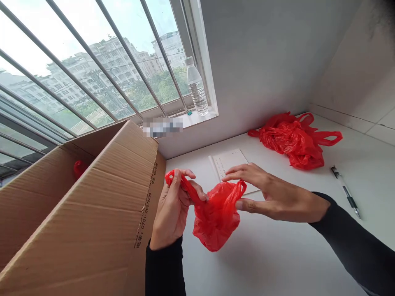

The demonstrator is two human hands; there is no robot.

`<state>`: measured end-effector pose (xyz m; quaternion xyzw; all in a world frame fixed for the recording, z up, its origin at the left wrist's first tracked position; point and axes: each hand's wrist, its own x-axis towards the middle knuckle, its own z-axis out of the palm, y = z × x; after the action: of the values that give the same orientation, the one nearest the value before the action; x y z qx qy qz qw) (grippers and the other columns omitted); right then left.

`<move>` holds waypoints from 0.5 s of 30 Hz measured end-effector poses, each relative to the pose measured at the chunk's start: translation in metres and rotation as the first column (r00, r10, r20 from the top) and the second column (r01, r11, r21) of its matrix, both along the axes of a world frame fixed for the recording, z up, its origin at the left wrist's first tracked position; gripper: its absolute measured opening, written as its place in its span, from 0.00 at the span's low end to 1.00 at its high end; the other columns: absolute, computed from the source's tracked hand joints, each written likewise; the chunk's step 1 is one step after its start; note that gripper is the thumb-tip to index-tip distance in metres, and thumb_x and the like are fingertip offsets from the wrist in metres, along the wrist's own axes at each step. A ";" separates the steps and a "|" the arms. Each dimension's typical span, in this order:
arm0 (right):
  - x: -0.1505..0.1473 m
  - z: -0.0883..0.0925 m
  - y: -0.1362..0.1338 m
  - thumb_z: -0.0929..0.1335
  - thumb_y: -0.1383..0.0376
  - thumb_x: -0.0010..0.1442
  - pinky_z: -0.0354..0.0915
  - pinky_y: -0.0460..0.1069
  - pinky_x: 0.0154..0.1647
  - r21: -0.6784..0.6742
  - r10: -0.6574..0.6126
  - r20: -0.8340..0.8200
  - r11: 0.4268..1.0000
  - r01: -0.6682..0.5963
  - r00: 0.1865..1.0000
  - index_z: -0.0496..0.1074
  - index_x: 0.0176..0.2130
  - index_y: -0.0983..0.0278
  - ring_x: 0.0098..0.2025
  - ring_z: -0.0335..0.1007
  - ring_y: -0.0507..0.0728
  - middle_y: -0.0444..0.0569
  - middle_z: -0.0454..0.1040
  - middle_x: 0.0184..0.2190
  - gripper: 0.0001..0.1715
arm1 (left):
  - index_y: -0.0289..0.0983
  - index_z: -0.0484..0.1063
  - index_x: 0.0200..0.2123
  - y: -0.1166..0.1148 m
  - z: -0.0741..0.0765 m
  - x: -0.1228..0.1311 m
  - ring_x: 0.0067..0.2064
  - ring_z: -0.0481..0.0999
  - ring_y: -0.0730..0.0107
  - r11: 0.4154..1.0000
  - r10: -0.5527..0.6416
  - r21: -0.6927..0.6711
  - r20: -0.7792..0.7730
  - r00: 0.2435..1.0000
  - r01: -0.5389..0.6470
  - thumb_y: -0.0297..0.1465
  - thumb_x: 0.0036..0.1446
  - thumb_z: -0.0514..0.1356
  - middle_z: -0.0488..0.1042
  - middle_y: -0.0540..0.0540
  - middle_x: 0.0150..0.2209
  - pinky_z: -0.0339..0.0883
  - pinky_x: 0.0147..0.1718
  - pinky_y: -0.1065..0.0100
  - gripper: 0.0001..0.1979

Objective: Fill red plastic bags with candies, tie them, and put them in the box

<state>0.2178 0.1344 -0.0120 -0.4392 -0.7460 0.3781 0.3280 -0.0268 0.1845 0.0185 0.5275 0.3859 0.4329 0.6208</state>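
A red plastic bag [216, 222] hangs above the white table, bunched and rounded at the bottom. My left hand [174, 205] is closed on one of its handles, with a loop of it showing above the thumb. At the bag's other handle, my right hand [262, 189] has its thumb and fingers apart on either side of the loop. The thumb tip is at the bag's edge, and I cannot tell whether it presses on it. Whatever is inside the bag, if anything, is hidden.
An open cardboard box [117, 185] stands at the left with a red bag piece [79, 168] inside. A heap of red plastic bags [290, 139] lies at the back right, near a pen [347, 193]. Behind my hands lies a notebook [231, 160]. A water bottle [197, 90] stands on the windowsill.
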 end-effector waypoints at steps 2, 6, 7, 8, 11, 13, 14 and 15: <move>-0.007 -0.004 0.004 0.73 0.49 0.61 0.58 0.55 0.63 -0.045 0.044 0.021 0.998 -0.043 0.999 0.62 0.66 0.52 0.66 0.57 0.62 0.47 0.65 0.64 0.39 | 0.41 0.70 0.40 -0.004 0.001 0.004 0.25 0.78 0.66 0.998 -0.060 0.009 -0.007 0.998 0.060 0.42 0.73 0.46 0.75 0.49 0.21 0.72 0.29 0.68 0.17; -0.018 -0.009 0.003 0.70 0.61 0.64 0.66 0.51 0.45 -0.143 0.110 -0.036 0.983 -0.114 0.993 0.75 0.50 0.55 0.44 0.71 0.57 0.42 0.78 0.44 0.14 | 0.42 0.69 0.45 -0.004 -0.002 0.009 0.24 0.77 0.65 0.996 -0.086 0.026 -0.060 0.995 0.087 0.44 0.73 0.46 0.77 0.49 0.24 0.73 0.30 0.64 0.17; -0.019 -0.010 0.003 0.69 0.64 0.65 0.65 0.51 0.42 -0.144 0.085 -0.067 0.985 -0.094 0.994 0.76 0.45 0.56 0.41 0.71 0.56 0.41 0.78 0.39 0.08 | 0.43 0.68 0.50 -0.003 -0.003 0.009 0.28 0.78 0.63 0.997 -0.055 0.050 -0.102 0.993 0.060 0.45 0.72 0.47 0.78 0.48 0.28 0.74 0.32 0.61 0.17; -0.019 -0.011 0.003 0.68 0.65 0.65 0.65 0.51 0.41 -0.151 0.047 -0.106 0.987 -0.063 0.993 0.76 0.40 0.57 0.39 0.71 0.55 0.41 0.78 0.37 0.06 | 0.43 0.66 0.55 -0.002 -0.005 0.009 0.33 0.80 0.61 0.996 -0.006 0.086 -0.166 0.986 0.021 0.46 0.71 0.49 0.80 0.46 0.33 0.75 0.36 0.58 0.18; -0.018 -0.015 0.007 0.67 0.64 0.66 0.65 0.51 0.40 -0.226 -0.097 -0.237 0.973 0.043 0.967 0.74 0.38 0.60 0.38 0.72 0.56 0.43 0.77 0.36 0.05 | 0.46 0.52 0.67 -0.003 -0.011 0.008 0.50 0.77 0.57 0.976 0.152 0.207 -0.448 0.881 -0.063 0.49 0.67 0.56 0.77 0.43 0.49 0.71 0.50 0.54 0.32; -0.018 -0.018 0.011 0.68 0.62 0.65 0.65 0.51 0.37 -0.269 -0.166 -0.299 0.959 0.084 0.940 0.72 0.38 0.61 0.36 0.71 0.56 0.44 0.76 0.34 0.05 | 0.47 0.50 0.69 -0.007 -0.015 0.010 0.54 0.73 0.58 0.969 0.107 0.240 -0.627 0.772 0.060 0.48 0.64 0.61 0.73 0.44 0.54 0.67 0.54 0.55 0.36; -0.017 -0.019 0.014 0.68 0.62 0.65 0.65 0.51 0.35 -0.279 -0.186 -0.317 0.955 0.096 0.930 0.72 0.37 0.61 0.35 0.71 0.55 0.44 0.75 0.34 0.05 | 0.48 0.52 0.68 -0.009 -0.018 0.012 0.55 0.72 0.57 0.954 0.058 0.252 -0.684 0.727 0.161 0.46 0.63 0.62 0.72 0.44 0.55 0.65 0.55 0.55 0.36; -0.017 -0.020 0.015 0.69 0.62 0.64 0.65 0.51 0.35 -0.279 -0.194 -0.326 0.955 0.102 0.925 0.71 0.37 0.61 0.34 0.70 0.55 0.43 0.75 0.33 0.05 | 0.48 0.56 0.67 -0.010 -0.020 0.015 0.56 0.70 0.57 0.927 0.014 0.270 -0.717 0.696 0.259 0.44 0.62 0.64 0.71 0.45 0.56 0.64 0.55 0.55 0.34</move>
<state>0.2006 0.1496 -0.0324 -0.4592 -0.5846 0.5176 0.4236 -0.0117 0.1742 -0.0018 0.7796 0.4738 0.2154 0.3483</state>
